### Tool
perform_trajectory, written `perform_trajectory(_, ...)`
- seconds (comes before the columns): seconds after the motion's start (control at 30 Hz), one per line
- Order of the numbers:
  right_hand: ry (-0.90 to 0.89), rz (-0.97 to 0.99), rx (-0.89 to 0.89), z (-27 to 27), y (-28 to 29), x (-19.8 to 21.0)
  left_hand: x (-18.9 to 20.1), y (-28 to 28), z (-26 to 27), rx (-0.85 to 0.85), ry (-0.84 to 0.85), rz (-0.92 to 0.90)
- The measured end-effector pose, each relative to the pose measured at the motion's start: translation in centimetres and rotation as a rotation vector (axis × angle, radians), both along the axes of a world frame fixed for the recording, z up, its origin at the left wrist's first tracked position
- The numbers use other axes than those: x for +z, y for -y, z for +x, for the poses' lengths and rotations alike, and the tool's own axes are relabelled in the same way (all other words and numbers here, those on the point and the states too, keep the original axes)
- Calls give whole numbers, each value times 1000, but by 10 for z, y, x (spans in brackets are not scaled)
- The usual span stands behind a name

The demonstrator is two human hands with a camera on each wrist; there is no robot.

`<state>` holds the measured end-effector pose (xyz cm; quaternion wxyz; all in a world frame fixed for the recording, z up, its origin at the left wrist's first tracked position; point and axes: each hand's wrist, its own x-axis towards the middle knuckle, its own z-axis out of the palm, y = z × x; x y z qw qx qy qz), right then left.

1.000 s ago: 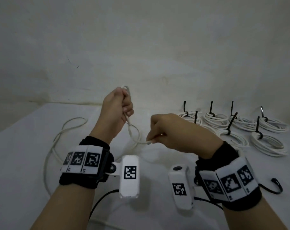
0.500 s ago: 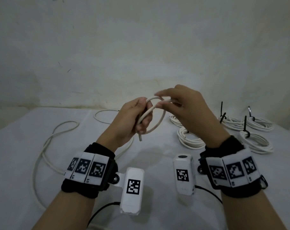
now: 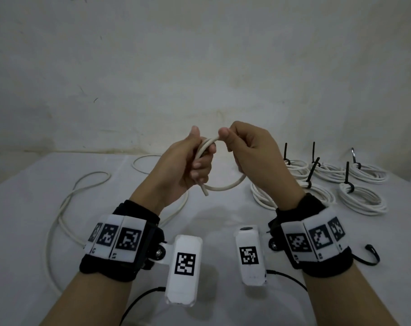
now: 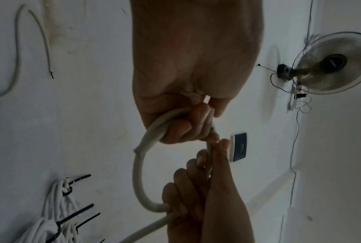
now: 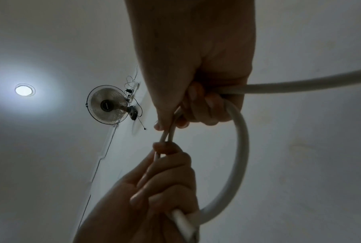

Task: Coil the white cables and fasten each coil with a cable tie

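I hold both hands up in front of me above the white surface (image 3: 211,231). My left hand (image 3: 176,170) has its grip clamped on the white cable (image 3: 225,187), fingers curled round 2 strands that lie side by side, with the cut end of the cable poking out below my fist. My right hand (image 3: 253,156) also has its grip closed on the cable: thumb and forefinger pinch the strand close to my left thumb, and the other fingers curl round the cable lower down. Between the 2 hands the cable makes 1 small loop, seen clearly from the right wrist (image 5: 240,164) and the left wrist (image 4: 139,177).

The rest of that cable trails loose in wide curves on the surface to my left (image 3: 58,208).

To my right lie the finished coils (image 3: 362,198), each bound by a black cable tie (image 3: 347,177) whose tail sticks up. I count at least 4, with some hidden behind my right hand.

A wall fan (image 4: 331,64) and a ceiling lamp (image 5: 24,90) show in the wrist views.
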<state>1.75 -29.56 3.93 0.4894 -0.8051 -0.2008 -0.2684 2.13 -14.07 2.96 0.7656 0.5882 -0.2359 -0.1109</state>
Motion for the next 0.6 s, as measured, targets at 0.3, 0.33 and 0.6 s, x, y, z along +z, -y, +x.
perform_trajectory(0.3, 15, 41, 68, -4, -5, 0, 0, -15, 1, -296, -30, -33)
perform_trajectory(0.33, 17, 39, 65, -5, -5, 1, 0, -14, 1, -286, -23, -50)
perform_trajectory(0.6, -161, -124, 24, 17, 27, -21, 10, -29, 12, -65, -35, -471)
